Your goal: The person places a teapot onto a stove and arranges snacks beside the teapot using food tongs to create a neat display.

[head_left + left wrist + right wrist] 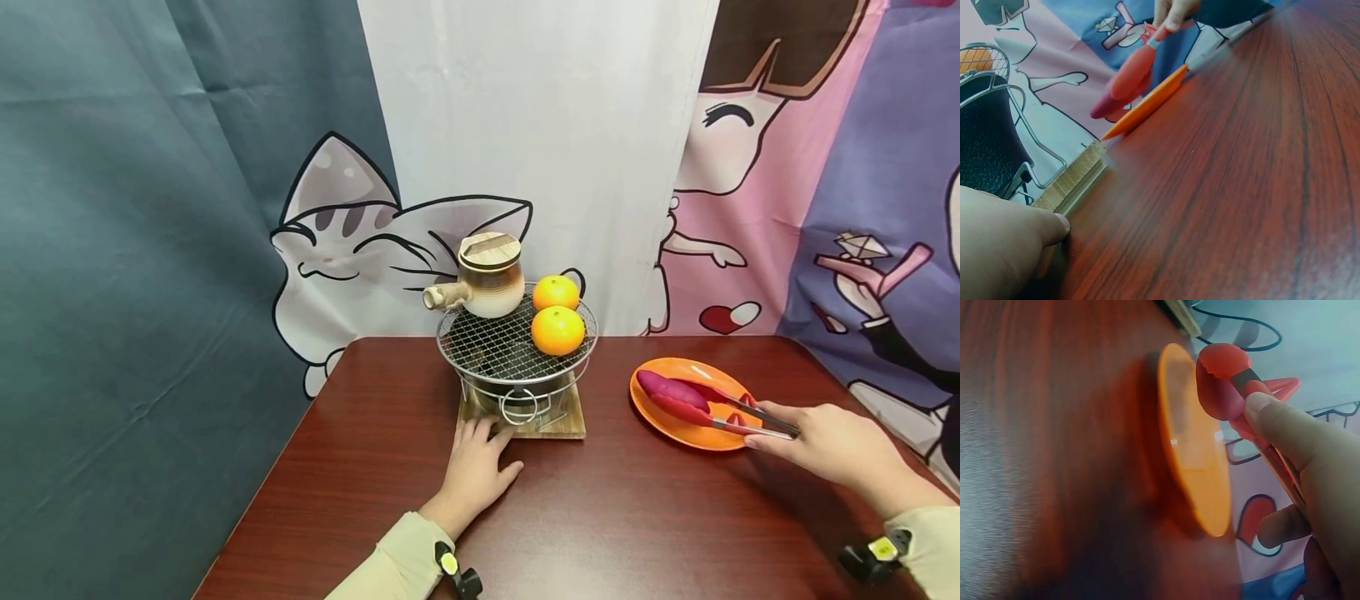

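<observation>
My right hand [847, 446] grips a pair of red-tipped metal tongs [738, 425]. Between the tong heads is a purple sweet potato [672, 389], raised above an orange plate [701, 443] in the right wrist view. My left hand [476, 471] touches the front of a wooden board [566, 423], fingers spread; its thumb lies at the board's edge in the left wrist view. On that board stands a small round grill [517, 379] with a wire mesh top. Two oranges [558, 331] and a lidded clay teapot [491, 283] with a side handle sit on the mesh.
The dark red wooden table [600, 517] stretches in front of both hands. A printed cartoon curtain [555, 142] hangs behind its far edge. A dark cord [1254, 347] loops behind the board in the right wrist view.
</observation>
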`<action>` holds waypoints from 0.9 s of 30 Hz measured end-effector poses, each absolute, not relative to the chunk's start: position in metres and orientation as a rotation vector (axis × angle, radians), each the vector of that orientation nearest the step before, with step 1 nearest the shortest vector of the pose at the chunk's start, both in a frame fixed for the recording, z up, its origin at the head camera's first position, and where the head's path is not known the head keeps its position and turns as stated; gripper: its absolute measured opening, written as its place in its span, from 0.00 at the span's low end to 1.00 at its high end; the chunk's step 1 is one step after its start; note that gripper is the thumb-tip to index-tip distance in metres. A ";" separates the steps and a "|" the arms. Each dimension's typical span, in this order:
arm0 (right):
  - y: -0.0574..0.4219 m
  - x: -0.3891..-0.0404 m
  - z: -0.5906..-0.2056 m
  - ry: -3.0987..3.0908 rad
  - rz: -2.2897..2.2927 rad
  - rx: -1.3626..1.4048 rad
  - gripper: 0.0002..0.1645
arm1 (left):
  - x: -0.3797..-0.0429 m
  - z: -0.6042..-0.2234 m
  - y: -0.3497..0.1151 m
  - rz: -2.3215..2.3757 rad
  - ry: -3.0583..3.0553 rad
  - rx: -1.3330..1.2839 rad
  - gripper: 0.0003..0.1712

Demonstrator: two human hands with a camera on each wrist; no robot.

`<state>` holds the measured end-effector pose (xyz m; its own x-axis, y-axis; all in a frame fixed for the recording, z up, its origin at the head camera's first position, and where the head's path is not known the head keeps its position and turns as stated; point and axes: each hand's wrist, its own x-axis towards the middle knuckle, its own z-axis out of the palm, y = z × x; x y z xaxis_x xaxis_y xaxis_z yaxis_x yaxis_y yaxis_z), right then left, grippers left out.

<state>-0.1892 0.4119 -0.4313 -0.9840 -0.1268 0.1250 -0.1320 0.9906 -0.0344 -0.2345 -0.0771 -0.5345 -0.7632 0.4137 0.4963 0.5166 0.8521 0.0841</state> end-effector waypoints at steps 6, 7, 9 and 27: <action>0.411 -0.193 -0.416 -3.013 0.045 0.201 0.49 | -0.235 -0.537 -0.078 -0.294 -2.565 -0.685 0.32; 0.411 -0.194 -0.414 -3.010 0.047 0.205 0.48 | -0.235 -0.538 -0.078 -0.293 -2.563 -0.685 0.32; 0.410 -0.194 -0.410 -3.002 0.043 0.209 0.48 | -0.234 -0.538 -0.078 -0.295 -2.563 -0.683 0.31; 0.392 -0.194 -0.360 -2.952 0.019 0.229 0.49 | -0.232 -0.534 -0.076 -0.289 -2.564 -0.669 0.31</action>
<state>-0.1944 0.3924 -0.3599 -0.9718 -0.1520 0.1803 -0.1543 0.9880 0.0014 -0.2324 -0.0760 -0.5339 -0.7696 0.4064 0.4925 0.5060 0.8586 0.0820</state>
